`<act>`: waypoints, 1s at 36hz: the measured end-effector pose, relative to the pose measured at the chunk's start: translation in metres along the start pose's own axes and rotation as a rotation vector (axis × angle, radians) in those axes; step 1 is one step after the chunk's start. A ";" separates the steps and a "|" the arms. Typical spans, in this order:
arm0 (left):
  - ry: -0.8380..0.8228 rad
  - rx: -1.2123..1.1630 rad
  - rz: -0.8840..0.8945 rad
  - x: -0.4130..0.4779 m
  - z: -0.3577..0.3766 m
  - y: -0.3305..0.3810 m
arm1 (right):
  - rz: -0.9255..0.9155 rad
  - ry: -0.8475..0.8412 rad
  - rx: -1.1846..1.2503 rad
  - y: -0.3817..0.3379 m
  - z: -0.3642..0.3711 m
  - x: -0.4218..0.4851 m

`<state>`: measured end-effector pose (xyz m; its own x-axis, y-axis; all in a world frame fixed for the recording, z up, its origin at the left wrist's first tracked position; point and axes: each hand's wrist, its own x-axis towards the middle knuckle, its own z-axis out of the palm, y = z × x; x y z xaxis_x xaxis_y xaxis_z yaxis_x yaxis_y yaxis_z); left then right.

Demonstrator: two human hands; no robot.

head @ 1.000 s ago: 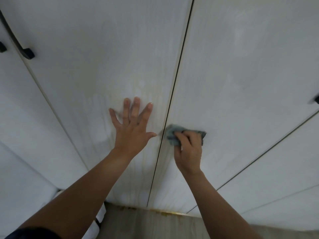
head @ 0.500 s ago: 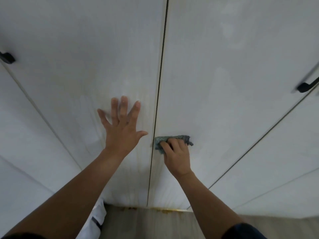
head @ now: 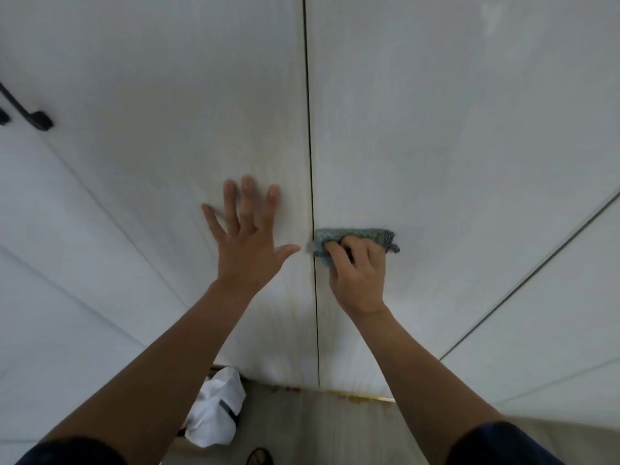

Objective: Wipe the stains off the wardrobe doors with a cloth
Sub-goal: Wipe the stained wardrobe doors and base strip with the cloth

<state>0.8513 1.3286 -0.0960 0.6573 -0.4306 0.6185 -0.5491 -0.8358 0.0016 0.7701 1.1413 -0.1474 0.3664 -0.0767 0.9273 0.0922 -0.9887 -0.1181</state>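
Higher now, right of door seam (head: pixel 309 146): one cloth (head: pixel 362 234) in my gripping right hand (head: pixel 357 276); left hand (head: pixel 248 250) spread opposite.

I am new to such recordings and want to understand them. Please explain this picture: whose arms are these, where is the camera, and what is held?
No machine here: a person works with two bare hands. The camera sits on the person's head and looks forward and down, so both arms enter from below. Ahead stand tall white wardrobe doors, split by a thin dark gap. The left hand presses flat, fingers spread, on the left door. The right hand grips a crumpled blue-grey cloth against the right door, beside the gap. Faint yellowish stains run down near the gap. A black door handle shows far left; a crumpled white object lies on the floor.
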 end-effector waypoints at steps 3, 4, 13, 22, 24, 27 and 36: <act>0.010 -0.019 0.008 0.000 0.003 0.001 | -0.068 -0.132 -0.058 0.006 0.008 -0.039; 0.014 -0.025 0.015 0.001 0.005 0.001 | -0.086 -0.164 -0.087 0.007 0.010 -0.048; 0.094 -0.111 0.107 0.000 0.022 -0.011 | 0.230 0.071 -0.118 -0.019 -0.009 0.009; 0.107 -0.198 0.141 -0.002 0.028 -0.016 | 0.171 -0.012 -0.225 -0.028 -0.002 0.004; 0.122 -0.181 0.148 -0.002 0.031 -0.017 | 0.143 -0.105 -0.221 -0.029 0.010 -0.028; 0.154 -0.155 0.153 -0.003 0.035 -0.018 | 0.156 -0.231 -0.229 -0.027 0.024 -0.075; 0.179 -0.062 0.141 0.000 0.031 -0.016 | 0.158 -0.023 -0.153 -0.029 -0.004 -0.017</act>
<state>0.8759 1.3313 -0.1205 0.4726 -0.4701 0.7454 -0.6634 -0.7466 -0.0502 0.7574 1.1712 -0.1587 0.3860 -0.2314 0.8930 -0.1089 -0.9727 -0.2050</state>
